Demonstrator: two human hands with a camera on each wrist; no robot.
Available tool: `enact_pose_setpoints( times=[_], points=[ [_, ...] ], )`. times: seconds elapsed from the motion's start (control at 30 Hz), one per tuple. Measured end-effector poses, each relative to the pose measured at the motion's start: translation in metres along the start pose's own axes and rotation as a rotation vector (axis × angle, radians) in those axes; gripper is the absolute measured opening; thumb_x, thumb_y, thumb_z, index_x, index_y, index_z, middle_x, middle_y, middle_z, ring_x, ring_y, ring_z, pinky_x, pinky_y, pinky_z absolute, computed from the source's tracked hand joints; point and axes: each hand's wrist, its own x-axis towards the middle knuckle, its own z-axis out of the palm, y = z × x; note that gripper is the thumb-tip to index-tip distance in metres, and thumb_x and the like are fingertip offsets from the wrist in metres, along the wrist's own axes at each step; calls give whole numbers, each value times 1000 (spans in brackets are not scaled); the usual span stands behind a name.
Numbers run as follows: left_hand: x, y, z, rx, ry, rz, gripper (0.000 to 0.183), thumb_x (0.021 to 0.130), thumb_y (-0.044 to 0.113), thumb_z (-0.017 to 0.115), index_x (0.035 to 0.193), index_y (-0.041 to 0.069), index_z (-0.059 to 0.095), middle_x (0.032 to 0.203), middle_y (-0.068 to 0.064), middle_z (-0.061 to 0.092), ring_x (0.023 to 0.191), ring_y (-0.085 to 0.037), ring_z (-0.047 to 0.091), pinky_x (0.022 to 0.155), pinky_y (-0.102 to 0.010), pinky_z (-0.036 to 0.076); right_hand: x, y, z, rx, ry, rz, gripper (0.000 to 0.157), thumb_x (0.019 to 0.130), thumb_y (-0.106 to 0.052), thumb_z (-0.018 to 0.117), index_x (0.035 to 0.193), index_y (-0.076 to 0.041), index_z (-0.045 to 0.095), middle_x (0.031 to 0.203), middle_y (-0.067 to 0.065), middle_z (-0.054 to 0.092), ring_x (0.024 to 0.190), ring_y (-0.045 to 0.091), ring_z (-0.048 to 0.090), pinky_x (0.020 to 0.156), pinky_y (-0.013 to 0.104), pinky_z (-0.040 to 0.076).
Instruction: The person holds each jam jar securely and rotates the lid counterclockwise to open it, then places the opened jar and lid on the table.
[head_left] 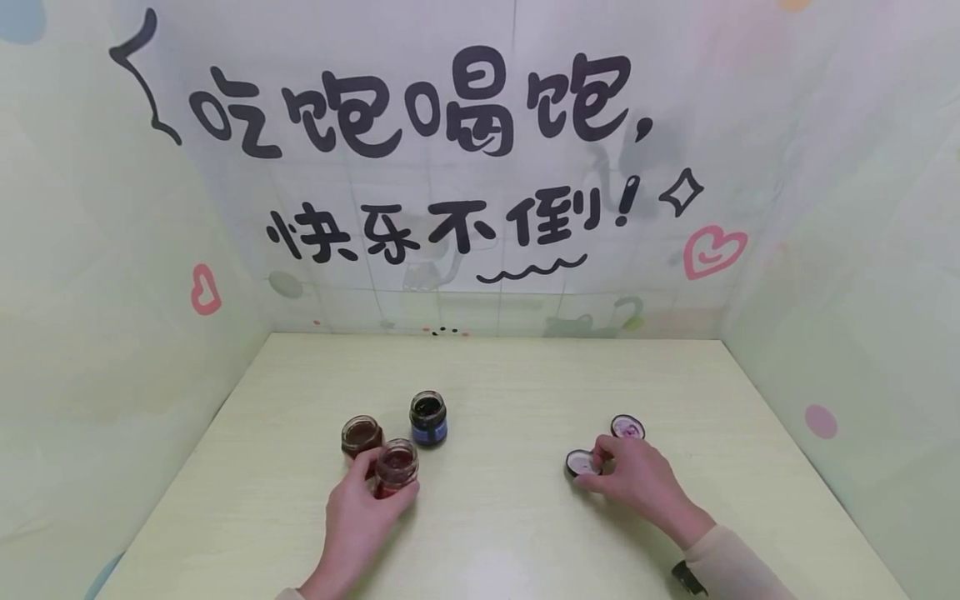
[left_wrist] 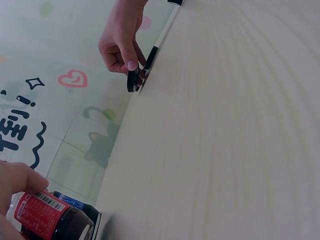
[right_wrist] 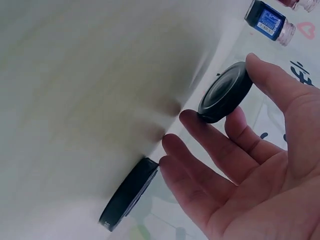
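Note:
My left hand [head_left: 369,504] grips an open glass jar [head_left: 397,468] with dark red contents; its red label shows in the left wrist view. Close behind it stand a second open jar of dark red contents [head_left: 362,435] and an open jar with a blue label [head_left: 428,419]. On the right, my right hand [head_left: 647,481] pinches a black jar lid [right_wrist: 225,92] between thumb and fingers, its pale inside facing up in the head view. Another black lid [head_left: 627,427] lies inside up on the table, just beyond that hand.
The pale wooden table [head_left: 495,517] meets a printed back wall [head_left: 465,308] with large dark lettering, and walls rise on both sides. A small dark object [head_left: 688,577] shows beside the right sleeve; I cannot tell what it is.

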Motion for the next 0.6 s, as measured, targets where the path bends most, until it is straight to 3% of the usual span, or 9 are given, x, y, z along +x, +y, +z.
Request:
enact_pose_setpoints(
  times=[0.23,0.43,0.6],
  points=[
    [0,-3,0,3,11,6,61,73,19,90,125,10,61,122,-16,68,116,-35,63,97,-52,46,-2,-3,-2,-53,10,-12,38,73,-41,89,82,-22,58,67,-5,49,59,14,43,52,32,33],
    [-1,-5,0,39,27,4,59,74,23,90,125,13,62,117,-11,70,108,-29,66,93,-48,48,-1,0,-1,-87,24,-33,46,71,-40,90,106,-20,68,92,-5,68,72,12,55,59,35,45],
    [-1,-7,0,48,22,3,60,75,25,89,126,11,61,115,-11,71,104,-28,67,91,-48,50,0,4,3,-154,17,-50,62,72,-41,89,125,-18,69,105,5,73,74,13,59,59,37,48]
  ],
)
